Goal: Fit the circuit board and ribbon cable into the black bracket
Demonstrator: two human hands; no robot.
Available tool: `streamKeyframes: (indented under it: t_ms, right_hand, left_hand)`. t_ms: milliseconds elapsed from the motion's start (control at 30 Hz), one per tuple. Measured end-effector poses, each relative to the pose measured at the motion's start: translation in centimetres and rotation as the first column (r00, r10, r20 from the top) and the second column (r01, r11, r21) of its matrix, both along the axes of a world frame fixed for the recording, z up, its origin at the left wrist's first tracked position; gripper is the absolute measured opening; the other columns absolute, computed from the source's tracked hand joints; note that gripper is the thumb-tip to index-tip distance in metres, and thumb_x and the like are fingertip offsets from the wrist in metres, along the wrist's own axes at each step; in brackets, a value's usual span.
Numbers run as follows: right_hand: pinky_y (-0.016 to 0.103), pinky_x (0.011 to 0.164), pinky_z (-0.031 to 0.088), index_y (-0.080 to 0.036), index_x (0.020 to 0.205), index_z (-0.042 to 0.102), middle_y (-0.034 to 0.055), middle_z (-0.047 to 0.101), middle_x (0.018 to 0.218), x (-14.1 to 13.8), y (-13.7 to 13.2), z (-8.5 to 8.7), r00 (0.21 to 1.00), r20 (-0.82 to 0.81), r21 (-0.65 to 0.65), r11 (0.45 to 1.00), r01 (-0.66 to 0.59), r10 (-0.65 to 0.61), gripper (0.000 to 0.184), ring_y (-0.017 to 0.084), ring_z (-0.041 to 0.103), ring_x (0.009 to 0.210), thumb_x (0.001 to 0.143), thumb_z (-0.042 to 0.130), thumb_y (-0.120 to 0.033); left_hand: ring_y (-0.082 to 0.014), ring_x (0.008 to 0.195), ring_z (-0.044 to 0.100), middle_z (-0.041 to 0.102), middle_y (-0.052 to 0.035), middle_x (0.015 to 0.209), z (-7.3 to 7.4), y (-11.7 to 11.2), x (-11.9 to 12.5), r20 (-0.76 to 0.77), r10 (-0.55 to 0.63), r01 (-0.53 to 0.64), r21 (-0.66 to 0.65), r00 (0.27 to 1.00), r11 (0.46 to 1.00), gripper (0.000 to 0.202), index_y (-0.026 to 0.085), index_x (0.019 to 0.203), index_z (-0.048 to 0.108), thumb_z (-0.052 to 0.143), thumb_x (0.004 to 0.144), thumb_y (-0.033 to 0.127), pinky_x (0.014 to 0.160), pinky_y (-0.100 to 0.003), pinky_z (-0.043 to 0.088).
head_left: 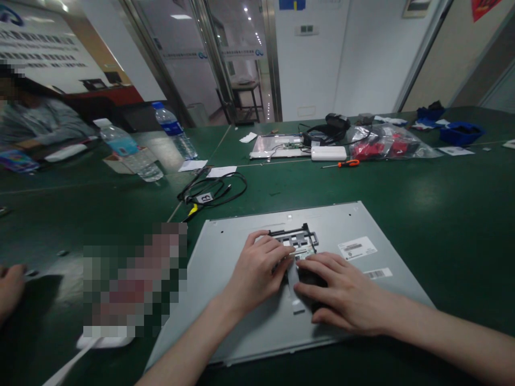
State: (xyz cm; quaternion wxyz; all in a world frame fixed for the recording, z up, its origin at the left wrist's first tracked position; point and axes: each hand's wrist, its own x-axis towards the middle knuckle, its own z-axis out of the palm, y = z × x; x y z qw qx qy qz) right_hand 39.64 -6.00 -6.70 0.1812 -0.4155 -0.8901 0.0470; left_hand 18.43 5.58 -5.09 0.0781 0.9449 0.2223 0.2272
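Observation:
A large grey metal display panel point(249, 327) lies back side up on the green table in front of me. Near its centre is a cut-out with a small circuit board point(309, 250) and a black frame piece point(292, 230). From the board a pale flat ribbon cable point(295, 292) runs toward me. My left hand point(259, 265) is closed, its fingertips pinched at the cable's upper end by the board. My right hand point(346, 295) rests from the other side with fingers apart, two fingertips touching the cable's edge. The fingers partly hide the connector.
Beyond the panel lie a coiled black cable point(217, 187), an orange screwdriver point(348, 163), a white box point(328, 154) and a plastic bag with red items point(390, 145). Two water bottles point(131, 150) are at the back left. Another person's hand point(10, 287) shows at the left edge.

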Motion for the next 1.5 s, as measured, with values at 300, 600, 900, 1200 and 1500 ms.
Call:
streamKeyframes:
  t_ms: [300, 600, 900, 1200, 1500]
  right_hand:
    - [0.049, 0.113, 0.033, -0.022, 0.136, 0.053, 0.0139, 0.043, 0.147, -0.1, 0.1, 0.1, 1.000, 0.006, -0.025, 1.000, -0.005, 0.006, 0.043, 0.030, 0.037, 0.134, 0.099, 0.051, -0.044]
    - [0.050, 0.112, 0.033, -0.023, 0.136, 0.052, 0.0140, 0.041, 0.149, 0.0, 0.2, 0.2, 1.000, 0.018, -0.030, 1.000, -0.008, 0.008, 0.043, 0.030, 0.037, 0.136, 0.100, 0.049, -0.046]
    - [0.046, 0.108, 0.038, -0.019, 0.126, 0.058, 0.0129, 0.054, 0.139, 0.9, 0.1, 1.2, 0.995, -0.095, 0.149, 0.989, 0.008, 0.006, 0.033, 0.027, 0.048, 0.125, 0.098, 0.052, -0.035]
    - [0.045, 0.093, 0.046, -0.019, 0.111, 0.063, 0.0081, 0.068, 0.108, 4.2, 2.4, -0.3, 0.937, -0.229, 0.097, 0.951, 0.293, -0.265, 0.018, 0.024, 0.059, 0.103, 0.095, 0.055, -0.023]
    - [0.044, 0.094, 0.045, -0.020, 0.103, 0.065, 0.0060, 0.066, 0.109, 4.2, 2.6, -0.6, 0.947, -0.172, -0.065, 0.962, 0.265, -0.273, 0.013, 0.022, 0.058, 0.105, 0.091, 0.063, -0.022]
  left_hand:
    - [-0.0177, 0.078, 0.060, 0.068, -0.0005, 0.083, -0.2, 0.1, 0.0, 0.000, -0.018, 0.018, 0.004, 1.000, 1.000, 0.015, 0.022, 0.099, 0.066, 0.054, 0.093, 0.017, 0.098, -0.046, 0.039]
    - [-0.0235, 0.099, 0.057, 0.066, -0.0053, 0.105, 0.0, 0.0, -0.1, 0.063, 0.014, -0.016, 0.020, 0.998, 1.000, 0.020, 0.022, 0.106, 0.066, 0.062, 0.088, 0.015, 0.088, -0.043, 0.042]
    - [-0.0224, 0.094, 0.057, 0.067, -0.0037, 0.100, 0.4, 0.0, 0.0, 0.050, -0.004, 0.005, -0.005, 0.999, 1.000, 0.007, 0.020, 0.083, 0.063, 0.061, 0.088, 0.015, 0.089, -0.044, 0.041]
    - [-0.0225, 0.092, 0.058, 0.067, -0.0030, 0.095, 0.7, 0.0, 0.0, 0.034, 0.012, -0.012, -0.002, 0.999, 1.000, 0.002, 0.021, 0.089, 0.062, 0.063, 0.088, 0.021, 0.088, -0.043, 0.041]
    - [-0.0221, 0.090, 0.057, 0.066, -0.0025, 0.089, 1.0, 0.3, -0.1, 0.001, 0.079, -0.079, -0.012, 0.997, 0.997, 0.014, 0.020, 0.080, 0.057, 0.066, 0.087, 0.027, 0.088, -0.043, 0.040]
